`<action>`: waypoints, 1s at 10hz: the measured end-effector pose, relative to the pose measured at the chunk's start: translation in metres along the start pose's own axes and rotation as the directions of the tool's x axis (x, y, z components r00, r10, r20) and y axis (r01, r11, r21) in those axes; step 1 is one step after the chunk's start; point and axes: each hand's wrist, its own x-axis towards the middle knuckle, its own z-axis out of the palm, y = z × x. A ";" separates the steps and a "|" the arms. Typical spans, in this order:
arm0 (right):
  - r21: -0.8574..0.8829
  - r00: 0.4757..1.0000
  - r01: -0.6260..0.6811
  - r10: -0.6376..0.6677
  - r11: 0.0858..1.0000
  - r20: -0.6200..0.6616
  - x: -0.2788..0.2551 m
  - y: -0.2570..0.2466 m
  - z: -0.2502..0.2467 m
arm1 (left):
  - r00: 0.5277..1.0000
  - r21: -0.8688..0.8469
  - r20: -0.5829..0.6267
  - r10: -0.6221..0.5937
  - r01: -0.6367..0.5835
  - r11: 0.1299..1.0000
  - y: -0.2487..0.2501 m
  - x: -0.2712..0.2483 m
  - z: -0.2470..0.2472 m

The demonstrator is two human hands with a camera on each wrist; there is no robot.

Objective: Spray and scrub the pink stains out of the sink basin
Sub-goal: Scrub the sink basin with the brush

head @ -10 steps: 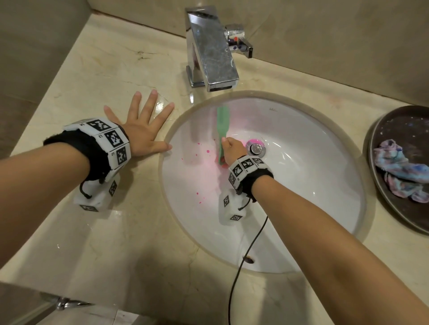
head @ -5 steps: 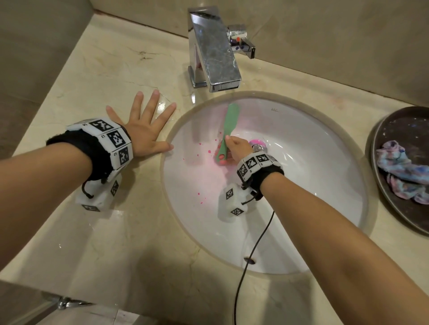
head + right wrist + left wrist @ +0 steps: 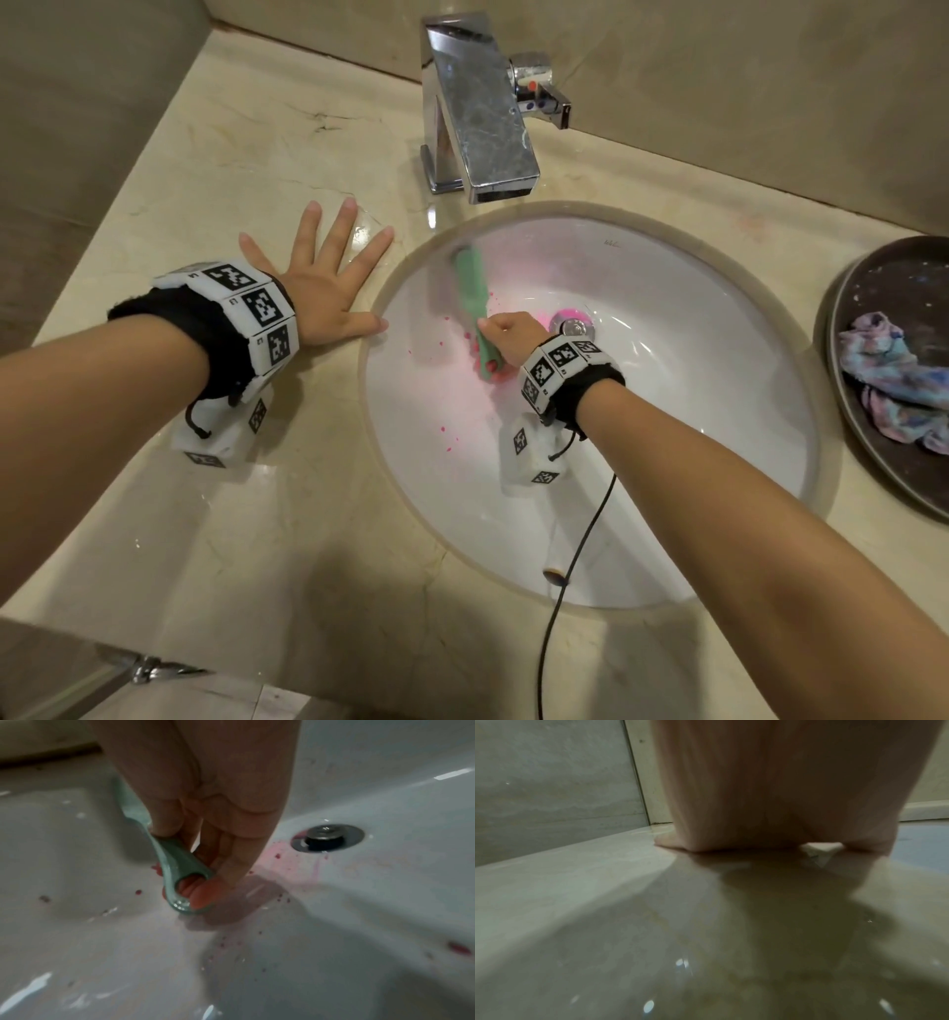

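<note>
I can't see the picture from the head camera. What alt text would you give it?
A person's right hand grips a green brush inside a white sink basin speckled with pink stains near the drain. The left hand lies flat, fingers spread, on the beige marble counter. A chrome faucet stands behind; a dark tray at right holds a multicoloured cloth.

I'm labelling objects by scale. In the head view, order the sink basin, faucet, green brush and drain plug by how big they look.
Largest to smallest, as they look:
1. sink basin
2. faucet
3. green brush, partly hidden by the right hand and blurred
4. drain plug
</note>
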 end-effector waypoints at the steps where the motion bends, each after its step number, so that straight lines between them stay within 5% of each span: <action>1: -0.194 0.997 0.068 -0.061 0.979 0.038 0.002 -0.004 0.003 | 1.000 -0.001 -0.003 0.001 -0.001 1.000 0.000 0.000 0.000; 3: -0.031 0.990 -0.033 0.028 0.999 -0.140 0.010 0.011 -0.010 | 1.000 -0.006 0.001 0.004 -0.004 1.000 0.000 0.000 0.000; 5: -0.235 0.999 0.034 -0.033 0.971 0.006 0.005 0.002 -0.002 | 1.000 -0.004 0.007 0.001 -0.001 1.000 0.000 0.000 -0.001; 6: -0.266 0.998 0.038 -0.052 0.963 -0.043 0.009 0.001 -0.003 | 1.000 -0.004 -0.001 0.002 -0.002 1.000 0.000 0.000 -0.001; 8: -0.122 0.990 -0.043 0.026 0.992 -0.140 0.008 0.015 -0.019 | 1.000 0.000 -0.006 0.001 -0.001 1.000 0.000 0.000 0.000; 10: -0.221 0.998 0.058 -0.056 0.973 0.016 0.001 0.010 0.000 | 1.000 -0.010 -0.001 0.006 -0.006 1.000 0.000 0.001 0.000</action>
